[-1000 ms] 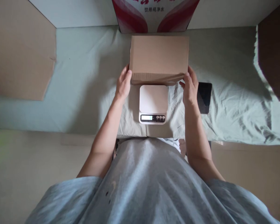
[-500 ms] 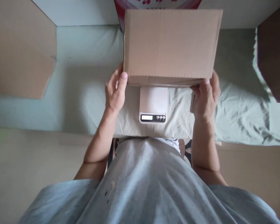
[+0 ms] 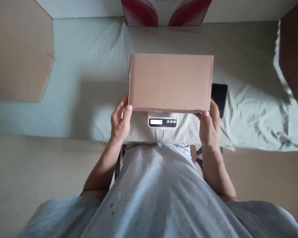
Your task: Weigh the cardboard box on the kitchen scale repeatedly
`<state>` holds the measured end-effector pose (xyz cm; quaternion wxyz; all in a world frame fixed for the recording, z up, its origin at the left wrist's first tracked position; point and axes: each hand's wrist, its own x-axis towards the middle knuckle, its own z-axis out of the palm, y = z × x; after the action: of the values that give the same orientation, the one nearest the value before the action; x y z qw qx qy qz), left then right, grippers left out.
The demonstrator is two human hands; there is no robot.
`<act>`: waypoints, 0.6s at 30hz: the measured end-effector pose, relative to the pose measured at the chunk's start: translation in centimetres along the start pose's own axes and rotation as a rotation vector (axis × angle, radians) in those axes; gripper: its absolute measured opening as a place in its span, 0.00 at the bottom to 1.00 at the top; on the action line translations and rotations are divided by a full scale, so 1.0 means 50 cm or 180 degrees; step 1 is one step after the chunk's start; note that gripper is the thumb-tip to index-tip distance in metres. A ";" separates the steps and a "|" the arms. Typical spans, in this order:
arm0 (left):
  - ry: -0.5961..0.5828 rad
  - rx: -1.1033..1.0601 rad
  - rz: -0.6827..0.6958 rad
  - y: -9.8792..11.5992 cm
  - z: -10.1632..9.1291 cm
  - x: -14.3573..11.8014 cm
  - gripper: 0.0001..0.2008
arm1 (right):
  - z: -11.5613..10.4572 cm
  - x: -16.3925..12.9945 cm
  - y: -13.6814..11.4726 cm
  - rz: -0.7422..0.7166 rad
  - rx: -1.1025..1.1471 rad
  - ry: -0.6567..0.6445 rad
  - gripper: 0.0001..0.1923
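Note:
A closed brown cardboard box [image 3: 171, 82] is held between both my hands, over a white digital kitchen scale [image 3: 163, 122]. My left hand [image 3: 121, 120] grips the box's near left corner, thumb on the edge and fingers partly hidden at its side. At the near right corner, my right hand [image 3: 210, 124] grips it the same way. The box covers the scale's weighing plate; only the front with the lit display and buttons shows. Whether the box touches the plate, I cannot tell.
A dark phone-like slab [image 3: 220, 99] lies right of the box on the pale green cloth [image 3: 94, 59]. Larger cardboard pieces stand at the left [image 3: 20, 53] and right [image 3: 294, 56]. A red and white box [image 3: 164, 13] stands at the back.
Both hands have brought the box down and nearer to me, over the scale's plate. The dark slab and more of the red and white box now show.

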<state>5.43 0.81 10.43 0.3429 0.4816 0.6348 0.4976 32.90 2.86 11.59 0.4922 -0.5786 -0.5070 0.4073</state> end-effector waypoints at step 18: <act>0.0227 0.0013 -0.0086 -0.033 -0.018 0.000 0.27 | -0.043 0.014 0.043 0.0114 0.0148 0.0486 0.25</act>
<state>4.15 0.46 9.10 0.3257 0.4556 0.6540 0.5085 35.50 3.23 9.92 0.5353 -0.6054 -0.4480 0.3824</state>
